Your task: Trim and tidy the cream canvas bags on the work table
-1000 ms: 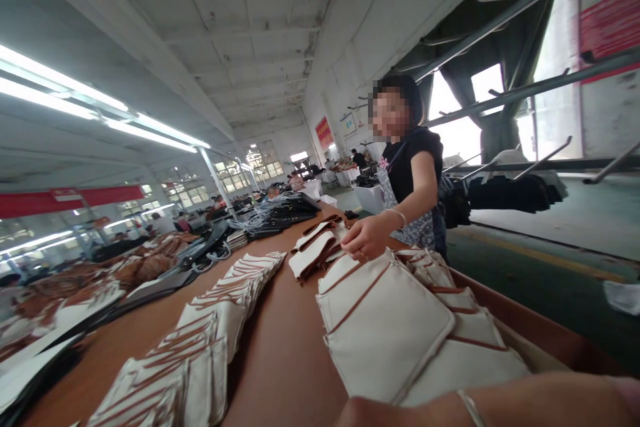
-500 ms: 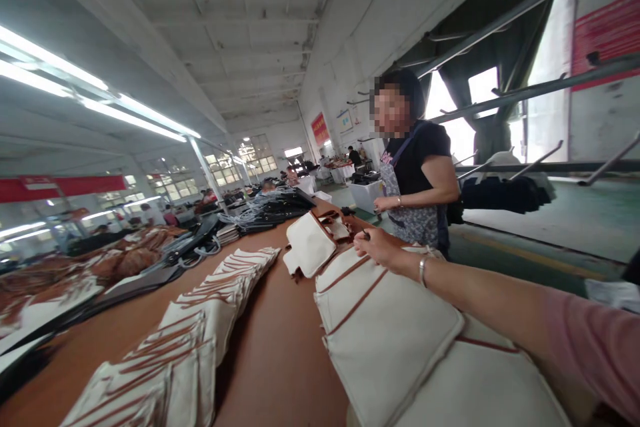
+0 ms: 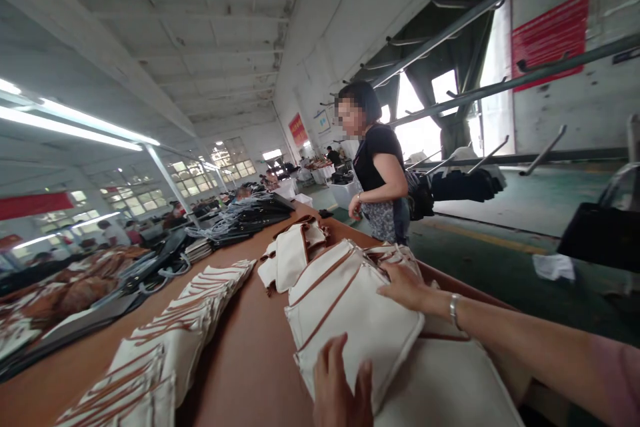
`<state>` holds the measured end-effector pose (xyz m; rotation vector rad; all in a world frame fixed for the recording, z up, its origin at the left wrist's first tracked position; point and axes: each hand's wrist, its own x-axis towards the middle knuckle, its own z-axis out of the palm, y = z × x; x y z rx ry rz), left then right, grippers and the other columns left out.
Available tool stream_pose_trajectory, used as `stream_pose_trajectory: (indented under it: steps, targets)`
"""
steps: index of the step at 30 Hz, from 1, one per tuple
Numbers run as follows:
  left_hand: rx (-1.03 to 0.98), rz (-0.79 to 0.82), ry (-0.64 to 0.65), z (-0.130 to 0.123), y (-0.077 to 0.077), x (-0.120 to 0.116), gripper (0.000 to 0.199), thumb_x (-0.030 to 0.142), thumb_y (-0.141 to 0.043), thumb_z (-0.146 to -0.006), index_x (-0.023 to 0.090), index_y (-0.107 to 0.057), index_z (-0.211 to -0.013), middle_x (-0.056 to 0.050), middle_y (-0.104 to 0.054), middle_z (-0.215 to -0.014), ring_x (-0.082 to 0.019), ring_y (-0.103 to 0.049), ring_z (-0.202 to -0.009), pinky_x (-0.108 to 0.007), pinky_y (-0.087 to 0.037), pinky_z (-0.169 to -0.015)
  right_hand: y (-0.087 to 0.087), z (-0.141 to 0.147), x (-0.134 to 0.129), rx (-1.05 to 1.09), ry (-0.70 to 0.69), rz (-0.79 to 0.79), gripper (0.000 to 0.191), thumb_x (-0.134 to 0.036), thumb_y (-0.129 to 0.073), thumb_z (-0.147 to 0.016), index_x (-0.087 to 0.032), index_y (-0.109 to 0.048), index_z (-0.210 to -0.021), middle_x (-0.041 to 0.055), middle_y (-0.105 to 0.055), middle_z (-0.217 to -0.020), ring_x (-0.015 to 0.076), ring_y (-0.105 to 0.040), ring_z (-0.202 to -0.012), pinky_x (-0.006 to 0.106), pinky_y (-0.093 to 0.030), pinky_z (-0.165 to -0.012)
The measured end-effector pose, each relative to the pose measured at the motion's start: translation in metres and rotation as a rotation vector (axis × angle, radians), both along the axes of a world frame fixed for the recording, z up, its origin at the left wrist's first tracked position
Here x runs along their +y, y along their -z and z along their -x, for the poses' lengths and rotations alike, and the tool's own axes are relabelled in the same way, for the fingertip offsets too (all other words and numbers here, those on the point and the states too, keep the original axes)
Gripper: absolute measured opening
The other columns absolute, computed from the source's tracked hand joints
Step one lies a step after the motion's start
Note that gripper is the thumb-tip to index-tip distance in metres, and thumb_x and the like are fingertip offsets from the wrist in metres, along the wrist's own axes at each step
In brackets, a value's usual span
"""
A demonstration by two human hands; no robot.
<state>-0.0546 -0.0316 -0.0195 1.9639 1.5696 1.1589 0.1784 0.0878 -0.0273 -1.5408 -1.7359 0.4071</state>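
bags (image 3: 350, 307) on table (image 3: 250, 360)

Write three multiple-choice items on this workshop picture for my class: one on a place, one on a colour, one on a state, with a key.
1. Where does the right hand rest?
A. on the cream bag stack
B. on the metal rack
C. on the floor

2. What colour is the trim on the cream bags?
A. blue
B. brown
C. green

3. How does the left hand lie?
A. clenched in a fist
B. holding scissors
C. flat, fingers spread on the top bag

Key: 1 A, its fingers lie on the stack's far side; 2 B, brown strips edge each bag; 3 C, the open palm presses the near edge of the bag.
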Motion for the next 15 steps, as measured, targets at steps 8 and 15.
stream_pose_trajectory:
  steps: [8,15]
  targets:
    - [0.186,-0.058,0.101,-0.04,-0.034,0.097,0.039,0.041,-0.054,-0.088,0.014,-0.06,-0.115,-0.016,-0.062,-0.115,-0.032,-0.056,-0.109,-0.043,-0.043,-0.093,0.0,0.008,-0.042,0.122,-0.263,-0.184,0.035,-0.014,-0.062,-0.072,-0.018,-0.063,-0.107,0.0064,-0.069,-0.106,0.0236,-0.061,-0.098,0.033,-0.043,-0.089]
    - [0.152,0.059,0.286,-0.039,-0.03,0.116,0.028,0.045,-0.062,-0.081,0.017,-0.059,-0.08,-0.002,-0.059,-0.077,-0.02,-0.053,-0.075,-0.031,-0.038,-0.069,0.003,0.007,-0.056,0.278,-0.279,-0.132,0.018,-0.016,-0.063,-0.07,-0.018,-0.059,-0.087,-0.0008,-0.06,-0.079,0.018,-0.054,-0.075,0.029,-0.042,-0.071]
